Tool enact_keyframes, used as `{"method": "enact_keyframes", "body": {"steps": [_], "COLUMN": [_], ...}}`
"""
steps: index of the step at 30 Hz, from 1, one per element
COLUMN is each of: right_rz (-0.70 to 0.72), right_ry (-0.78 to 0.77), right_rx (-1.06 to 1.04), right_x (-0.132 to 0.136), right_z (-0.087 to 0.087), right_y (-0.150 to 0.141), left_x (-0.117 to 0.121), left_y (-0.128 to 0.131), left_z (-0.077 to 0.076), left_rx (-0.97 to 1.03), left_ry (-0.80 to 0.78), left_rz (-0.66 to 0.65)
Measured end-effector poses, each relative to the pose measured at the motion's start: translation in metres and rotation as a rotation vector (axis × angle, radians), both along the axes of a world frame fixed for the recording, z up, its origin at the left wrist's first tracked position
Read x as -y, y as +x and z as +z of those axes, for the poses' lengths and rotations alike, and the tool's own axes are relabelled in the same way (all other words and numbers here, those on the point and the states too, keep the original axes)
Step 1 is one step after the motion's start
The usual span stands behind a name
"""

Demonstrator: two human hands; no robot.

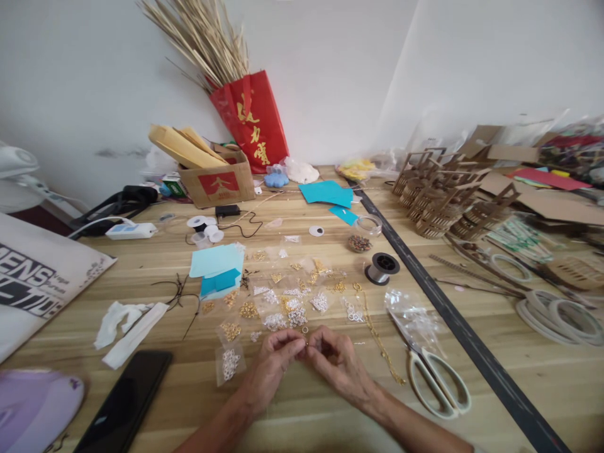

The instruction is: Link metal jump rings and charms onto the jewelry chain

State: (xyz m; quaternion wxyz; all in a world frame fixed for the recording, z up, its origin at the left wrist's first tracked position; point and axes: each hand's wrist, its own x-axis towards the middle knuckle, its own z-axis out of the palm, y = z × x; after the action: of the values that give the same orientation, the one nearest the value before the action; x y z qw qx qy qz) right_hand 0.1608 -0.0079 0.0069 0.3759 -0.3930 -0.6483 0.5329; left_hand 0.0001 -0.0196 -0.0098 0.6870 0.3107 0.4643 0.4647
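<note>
Over the table's near middle, my left hand (276,363) and my right hand (337,365) meet fingertip to fingertip. Both are closed in a pinch; whatever tiny piece sits between the fingers is too small to name. A small ring (304,329) shows just beyond the fingertips. Small bags of silver findings (297,316) and gold findings (248,309) spread out beyond my hands. To the left, a bag of silver rings (230,363) lies flat. A gold chain (375,330) runs along the right of my right hand, with a bag of larger clear rings (353,309) close by.
White-handled scissors (438,382) and a wire spool (382,269) lie right. A black phone (125,402) and white strips (134,336) are left. Blue sheets (217,261), a cardboard box (219,182) and a red bag (255,119) stand behind; woven baskets (441,201) fill the far right.
</note>
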Motion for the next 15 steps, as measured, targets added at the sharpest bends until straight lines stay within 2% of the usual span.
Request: {"method": "enact_keyframes", "body": {"steps": [8,15], "right_rz": [0.015,0.021], "right_ry": [0.047,0.090], "right_rx": [0.044,0.027], "right_x": [-0.0002,0.0008], "right_z": [0.0010,0.0023], "right_y": [0.0008,0.0018], "left_x": [-0.0001,-0.0008], "left_y": [0.0004,0.0040], "left_z": [0.0019,0.0071], "left_rx": [-0.003,0.239], "left_ry": [0.015,-0.058], "left_rz": [-0.013,0.009]}}
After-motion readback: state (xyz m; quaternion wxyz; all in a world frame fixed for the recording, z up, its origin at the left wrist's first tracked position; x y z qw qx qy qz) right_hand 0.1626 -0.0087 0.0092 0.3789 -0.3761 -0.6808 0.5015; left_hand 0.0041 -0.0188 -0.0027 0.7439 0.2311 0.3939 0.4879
